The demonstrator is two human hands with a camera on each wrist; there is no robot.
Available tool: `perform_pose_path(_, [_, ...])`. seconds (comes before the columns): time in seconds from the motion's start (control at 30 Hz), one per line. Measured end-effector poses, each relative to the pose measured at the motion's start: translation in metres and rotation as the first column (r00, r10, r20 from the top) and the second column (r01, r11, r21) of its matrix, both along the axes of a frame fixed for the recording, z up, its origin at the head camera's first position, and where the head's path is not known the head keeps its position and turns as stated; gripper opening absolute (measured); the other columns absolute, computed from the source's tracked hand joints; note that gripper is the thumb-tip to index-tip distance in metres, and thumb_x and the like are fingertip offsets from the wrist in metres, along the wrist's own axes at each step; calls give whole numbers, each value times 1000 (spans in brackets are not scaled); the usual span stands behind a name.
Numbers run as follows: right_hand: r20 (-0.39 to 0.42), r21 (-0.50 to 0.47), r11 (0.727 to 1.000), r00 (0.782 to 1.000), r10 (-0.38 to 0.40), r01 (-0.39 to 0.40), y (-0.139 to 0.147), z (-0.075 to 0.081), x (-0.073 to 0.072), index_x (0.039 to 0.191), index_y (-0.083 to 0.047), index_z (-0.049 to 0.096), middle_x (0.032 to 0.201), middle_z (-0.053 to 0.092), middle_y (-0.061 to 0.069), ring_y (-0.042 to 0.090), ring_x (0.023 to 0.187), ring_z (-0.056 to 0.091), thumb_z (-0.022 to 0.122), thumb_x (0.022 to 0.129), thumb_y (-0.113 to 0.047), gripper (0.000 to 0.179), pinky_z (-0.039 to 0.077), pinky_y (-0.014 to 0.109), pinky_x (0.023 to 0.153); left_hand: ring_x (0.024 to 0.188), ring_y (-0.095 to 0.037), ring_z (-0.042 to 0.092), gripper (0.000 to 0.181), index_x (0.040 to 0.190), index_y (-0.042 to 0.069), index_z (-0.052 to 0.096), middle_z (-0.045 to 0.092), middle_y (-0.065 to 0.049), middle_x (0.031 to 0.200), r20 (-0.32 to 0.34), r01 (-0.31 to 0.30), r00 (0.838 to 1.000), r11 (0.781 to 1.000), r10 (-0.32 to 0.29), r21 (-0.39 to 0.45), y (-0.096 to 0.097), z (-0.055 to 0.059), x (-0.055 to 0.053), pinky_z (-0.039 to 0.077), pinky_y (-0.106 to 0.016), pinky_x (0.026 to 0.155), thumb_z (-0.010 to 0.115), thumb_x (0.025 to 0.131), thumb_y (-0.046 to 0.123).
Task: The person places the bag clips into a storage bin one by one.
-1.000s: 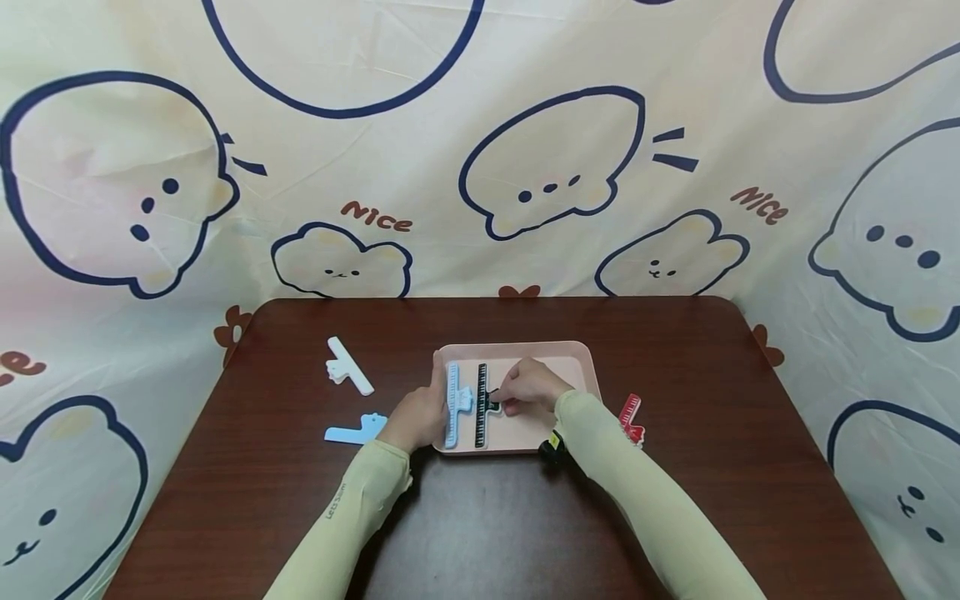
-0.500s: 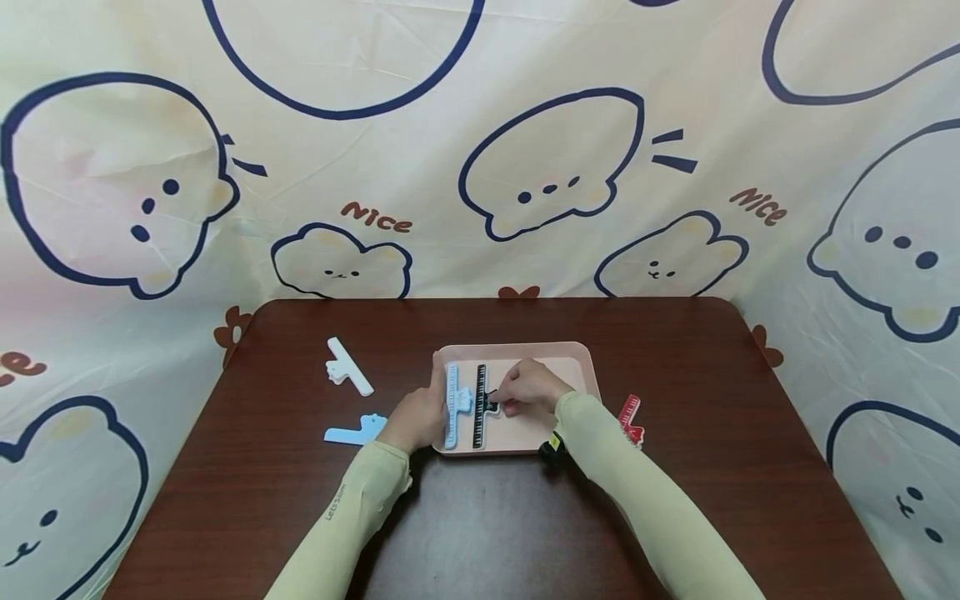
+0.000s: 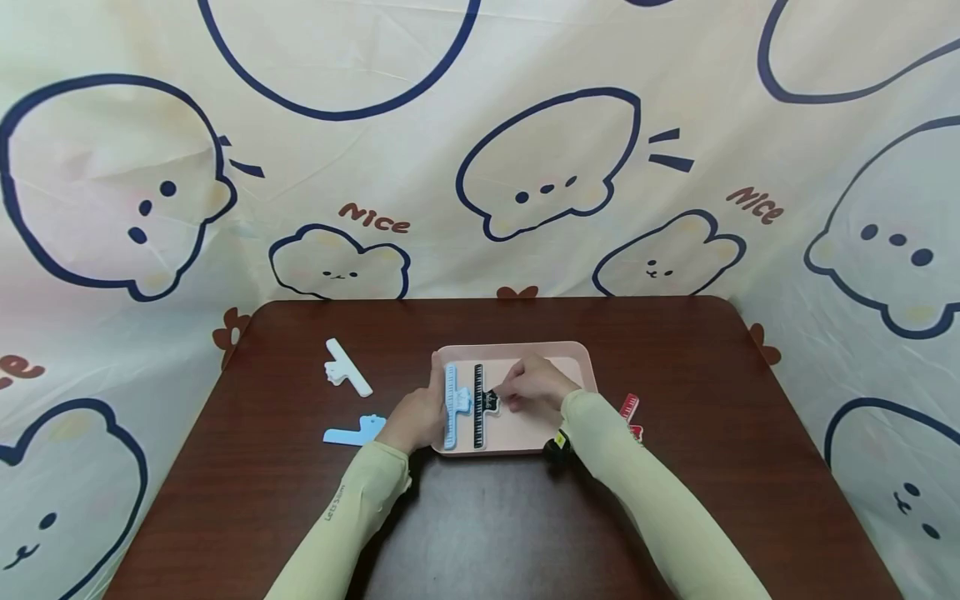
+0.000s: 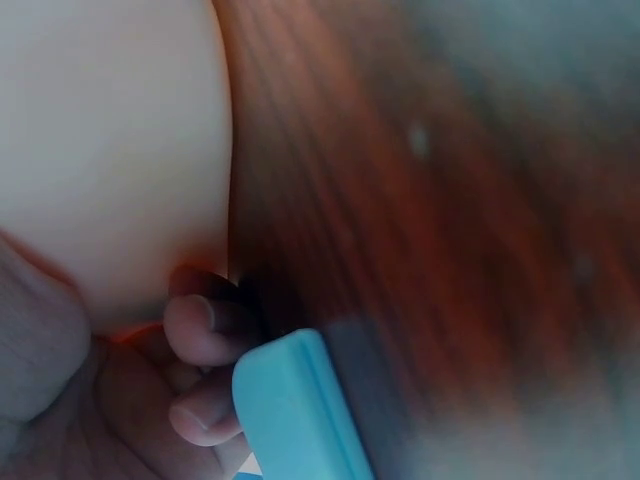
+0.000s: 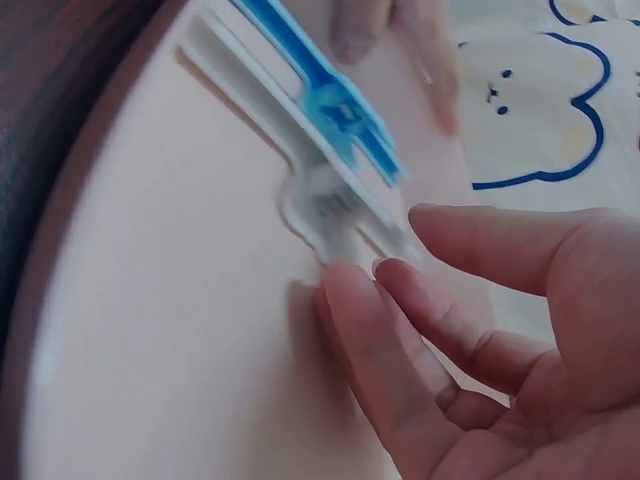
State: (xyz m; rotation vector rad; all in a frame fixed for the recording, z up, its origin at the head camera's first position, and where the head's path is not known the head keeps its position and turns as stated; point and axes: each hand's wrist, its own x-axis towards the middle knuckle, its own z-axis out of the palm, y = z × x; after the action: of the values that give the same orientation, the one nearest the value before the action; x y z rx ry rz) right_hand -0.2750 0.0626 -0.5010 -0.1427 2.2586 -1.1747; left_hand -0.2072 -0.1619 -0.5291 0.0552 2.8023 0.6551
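Observation:
A pink tray (image 3: 525, 442) lies on the table, and my left hand (image 3: 415, 417) grips its left edge. In the left wrist view the curled fingers (image 4: 205, 405) sit against the tray's pale wall (image 4: 120, 150). Inside the tray, a light blue ruler clip (image 3: 452, 408) and a black ruler clip (image 3: 479, 408) stand side by side, lengthwise. My right hand (image 3: 536, 383) hovers just right of the black clip's handle. In the right wrist view its thumb and fingers are spread apart beside that clip, whose pale side (image 5: 320, 190) faces the camera; nothing is between them.
Left of the tray lie a white clip (image 3: 347, 367) and another blue clip (image 3: 354, 431), partly behind my left hand. A red clip (image 3: 629, 407) lies to the right, partly covered by my right sleeve. A printed cloth hangs behind the table.
My right hand has let go of the black clip's handle and shifted slightly right, uncovering it. The left hand stays at the tray's edge.

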Motion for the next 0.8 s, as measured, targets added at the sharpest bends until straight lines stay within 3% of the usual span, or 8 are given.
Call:
perform_pose_path(0.23, [-36, -6, 998, 998, -56, 56, 28, 20, -2, 96, -4, 75, 94, 74, 12, 22, 83, 74, 78, 92, -21, 17, 61, 32, 79, 86, -25, 68, 83, 164, 16, -19, 70, -17, 103, 7, -3, 1000, 1000, 2, 12, 0, -1, 0, 55, -51, 97, 44, 109, 23])
perform_pose_path(0.53, [-91, 32, 995, 991, -94, 97, 83, 35, 3, 114, -2, 70, 105, 68, 16, 22, 85, 74, 74, 96, -27, 30, 62, 40, 84, 89, -26, 69, 75, 163, 19, -19, 69, -18, 104, 33, -32, 999, 999, 31, 8, 2, 2, -2, 54, -52, 98, 34, 112, 32])
perform_pose_path(0.7, [-117, 56, 991, 987, -112, 119, 114, 38, 12, 116, -4, 70, 105, 72, 17, 21, 84, 73, 72, 98, -29, 31, 62, 40, 83, 89, -27, 69, 61, 165, 18, -2, 68, -16, 98, 39, -71, 997, 997, 70, 33, 2, 3, -3, 53, -53, 99, 23, 114, 39])
perform_pose_path(0.8, [-142, 81, 988, 983, -117, 129, 130, 36, 21, 115, -3, 71, 98, 73, 15, 21, 82, 72, 71, 98, -28, 30, 61, 40, 80, 90, -27, 69, 61, 165, 17, -1, 69, -17, 101, 34, -71, 997, 997, 70, 34, 2, 2, -3, 53, -53, 99, 24, 114, 39])
